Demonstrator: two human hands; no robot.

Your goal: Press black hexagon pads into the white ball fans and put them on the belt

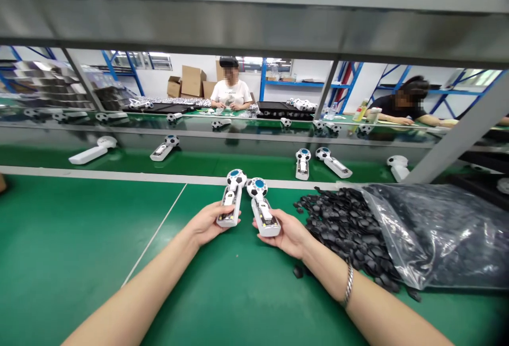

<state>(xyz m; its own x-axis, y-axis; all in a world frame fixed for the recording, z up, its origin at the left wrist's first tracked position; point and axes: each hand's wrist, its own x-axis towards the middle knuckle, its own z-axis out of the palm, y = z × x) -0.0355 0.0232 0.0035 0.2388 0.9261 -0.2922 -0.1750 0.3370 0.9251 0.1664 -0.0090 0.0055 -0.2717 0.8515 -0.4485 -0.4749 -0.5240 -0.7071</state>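
Two white handheld devices with round football-patterned heads are held side by side over the green table (95, 234). My left hand (209, 223) grips the handle of the left device (230, 200), its thumb across the front. The right device (264, 216) has its handle in my right hand (290, 233), and its head leans left towards the other one. Each head carries a blue disc, and clear casing with parts inside shows on each handle. The fingers behind both handles are mostly hidden.
Many black pieces (353, 224) spill from a clear plastic bag (441, 234) at the right. Beyond the table edge, similar devices lie on a green conveyor (238, 165). A slanted metal post (457, 128) stands at the right. Two people sit across the line.
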